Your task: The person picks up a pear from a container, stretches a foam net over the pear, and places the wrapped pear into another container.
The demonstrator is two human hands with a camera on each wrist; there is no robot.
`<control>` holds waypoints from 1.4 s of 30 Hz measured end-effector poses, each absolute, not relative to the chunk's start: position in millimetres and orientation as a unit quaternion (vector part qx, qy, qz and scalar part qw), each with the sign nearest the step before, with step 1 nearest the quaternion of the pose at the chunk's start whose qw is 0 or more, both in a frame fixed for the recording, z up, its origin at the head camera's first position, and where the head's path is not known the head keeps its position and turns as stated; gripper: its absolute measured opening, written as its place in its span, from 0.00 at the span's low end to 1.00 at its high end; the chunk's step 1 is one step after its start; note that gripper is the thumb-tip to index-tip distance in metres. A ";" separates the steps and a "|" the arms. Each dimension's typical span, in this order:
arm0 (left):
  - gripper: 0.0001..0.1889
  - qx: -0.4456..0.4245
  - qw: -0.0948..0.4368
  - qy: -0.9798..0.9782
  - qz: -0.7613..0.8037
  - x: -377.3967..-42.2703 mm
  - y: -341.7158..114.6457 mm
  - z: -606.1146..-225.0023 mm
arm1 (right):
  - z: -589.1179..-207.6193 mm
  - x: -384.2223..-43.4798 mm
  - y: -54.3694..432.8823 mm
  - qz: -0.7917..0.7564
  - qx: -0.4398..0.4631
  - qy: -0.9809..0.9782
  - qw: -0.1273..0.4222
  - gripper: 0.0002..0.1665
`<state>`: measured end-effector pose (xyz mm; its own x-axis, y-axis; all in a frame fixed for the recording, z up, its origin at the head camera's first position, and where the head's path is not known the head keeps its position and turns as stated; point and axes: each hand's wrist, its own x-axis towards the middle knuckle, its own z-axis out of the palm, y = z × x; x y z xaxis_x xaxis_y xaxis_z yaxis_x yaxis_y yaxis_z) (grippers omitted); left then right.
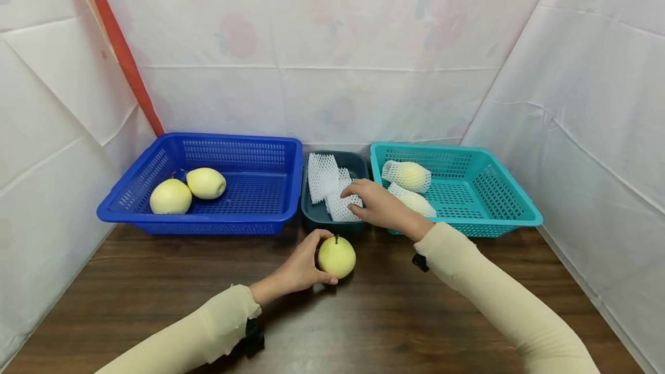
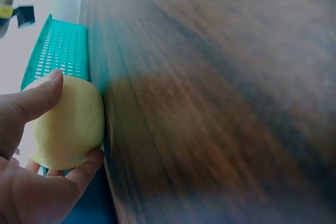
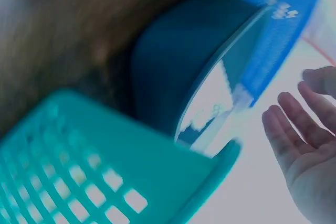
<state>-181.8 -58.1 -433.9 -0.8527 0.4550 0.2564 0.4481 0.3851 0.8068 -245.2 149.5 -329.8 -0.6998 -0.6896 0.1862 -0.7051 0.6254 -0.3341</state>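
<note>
My left hand [image 1: 300, 264] grips a round yellow pear [image 1: 336, 257] from its left side, thumb at the near side and fingers at the far side. In the left wrist view the pear [image 2: 71, 121] sits between thumb and fingertips, low over the wood. Over the small dark teal bin [image 1: 312, 212] hovers my right hand [image 1: 378, 204], its fingers loosely bent above white foam net sleeves [image 1: 322, 175]. The right wrist view has that hand [image 3: 310, 135] above the bin's rim with nothing between its fingers, and a foam sleeve [image 3: 212, 100] inside the bin.
A blue basket [image 1: 249, 198] at the left contains two bare pears [image 1: 171, 196]. At the right, a turquoise basket [image 1: 499, 189] contains two pears in foam nets [image 1: 410, 176]. All three containers stand against the white cloth backdrop [image 1: 322, 27] on a dark wooden table [image 1: 405, 316].
</note>
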 end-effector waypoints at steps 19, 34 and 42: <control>0.41 0.279 0.015 0.830 0.483 -180.7 -57.8 -430.6 | -353.3 -294.8 121.8 -0.037 0.303 -0.940 -0.155 0.30; 0.41 0.280 0.007 0.833 0.478 -179.3 -58.0 -429.4 | -322.7 -292.5 137.4 0.046 0.327 -0.937 -0.111 0.23; 0.40 0.283 0.000 0.837 0.469 -178.4 -57.5 -429.4 | -301.1 -290.0 153.7 0.147 0.334 -0.924 -0.115 0.23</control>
<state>-178.4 -57.5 -429.4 -0.8394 0.4745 0.2650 0.4737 0.3998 0.7847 -290.0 153.7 -301.1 -0.7502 -0.6514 -0.1136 -0.5839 0.7332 -0.3485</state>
